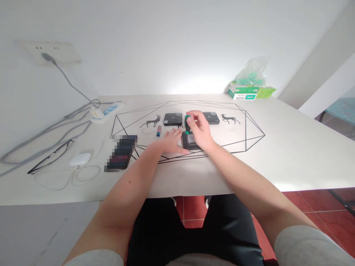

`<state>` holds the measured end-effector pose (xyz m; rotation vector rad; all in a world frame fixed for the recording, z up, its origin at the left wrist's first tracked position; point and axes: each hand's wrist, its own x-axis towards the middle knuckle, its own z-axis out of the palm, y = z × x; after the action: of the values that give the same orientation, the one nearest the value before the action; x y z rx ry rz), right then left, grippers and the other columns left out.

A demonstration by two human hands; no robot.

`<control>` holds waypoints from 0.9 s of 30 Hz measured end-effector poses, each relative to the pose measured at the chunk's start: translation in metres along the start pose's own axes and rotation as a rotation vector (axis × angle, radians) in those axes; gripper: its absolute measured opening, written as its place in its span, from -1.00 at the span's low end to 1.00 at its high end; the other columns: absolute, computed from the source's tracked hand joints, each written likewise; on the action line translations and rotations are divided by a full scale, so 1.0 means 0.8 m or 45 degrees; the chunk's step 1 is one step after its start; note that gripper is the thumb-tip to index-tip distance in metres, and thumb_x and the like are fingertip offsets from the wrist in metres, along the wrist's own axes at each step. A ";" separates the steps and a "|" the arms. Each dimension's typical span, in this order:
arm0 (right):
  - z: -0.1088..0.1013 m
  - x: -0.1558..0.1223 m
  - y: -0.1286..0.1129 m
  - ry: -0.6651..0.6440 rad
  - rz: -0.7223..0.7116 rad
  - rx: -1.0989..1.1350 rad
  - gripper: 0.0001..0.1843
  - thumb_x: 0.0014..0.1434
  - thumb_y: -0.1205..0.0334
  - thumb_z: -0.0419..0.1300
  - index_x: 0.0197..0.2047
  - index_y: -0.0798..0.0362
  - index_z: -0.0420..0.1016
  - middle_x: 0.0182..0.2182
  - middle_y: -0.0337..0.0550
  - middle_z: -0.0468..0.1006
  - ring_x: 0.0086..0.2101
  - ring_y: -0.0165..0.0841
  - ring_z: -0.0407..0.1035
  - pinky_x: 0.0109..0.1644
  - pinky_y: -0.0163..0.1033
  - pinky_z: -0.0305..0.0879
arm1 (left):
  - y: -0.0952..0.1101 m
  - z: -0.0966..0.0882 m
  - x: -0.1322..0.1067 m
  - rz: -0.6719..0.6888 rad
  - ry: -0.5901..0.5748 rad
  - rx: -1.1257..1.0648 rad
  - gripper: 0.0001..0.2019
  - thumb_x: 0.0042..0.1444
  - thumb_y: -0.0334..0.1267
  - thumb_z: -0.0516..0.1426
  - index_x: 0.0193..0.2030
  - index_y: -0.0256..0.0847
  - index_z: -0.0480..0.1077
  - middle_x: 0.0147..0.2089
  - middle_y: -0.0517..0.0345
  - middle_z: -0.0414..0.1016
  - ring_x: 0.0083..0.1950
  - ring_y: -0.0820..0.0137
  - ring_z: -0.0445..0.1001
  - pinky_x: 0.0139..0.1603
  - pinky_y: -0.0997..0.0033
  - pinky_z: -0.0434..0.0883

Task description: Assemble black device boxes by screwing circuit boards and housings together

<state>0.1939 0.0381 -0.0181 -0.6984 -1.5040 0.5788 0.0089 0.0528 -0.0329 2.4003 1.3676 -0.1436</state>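
My right hand (200,133) is closed round a green-handled screwdriver (188,122), held upright over a small dark box (189,142) on the white table (291,147). My left hand (173,142) lies flat with fingers stretched out, touching the left side of that box. Two more dark flat boxes lie behind: one (172,119) to the left, the other (210,117) partly hidden by my right hand. A small screwdriver with a red and blue handle (158,131) lies left of my left hand.
A phone (122,152), a white charger with cable (80,159) and black glasses (51,157) lie at the left. A power strip (107,112) with grey cables sits at the back left. A green and white carton with a plastic bag (248,87) stands at the back right.
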 end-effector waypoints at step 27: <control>-0.004 0.001 0.008 -0.061 -0.020 0.041 -0.57 0.48 -0.23 0.09 0.11 -0.10 0.51 -0.01 -0.08 0.62 -0.01 -0.21 0.52 0.12 -0.01 0.50 | -0.001 0.001 0.002 -0.051 -0.035 0.054 0.35 0.08 0.58 0.08 0.71 -0.28 -0.41 0.73 -0.18 -0.53 0.72 -0.10 -0.53 0.65 -0.20 -0.31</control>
<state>0.1976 0.0423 -0.0220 -0.6517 -1.5403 0.6103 0.0091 0.0540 -0.0346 2.3971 1.4144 -0.2180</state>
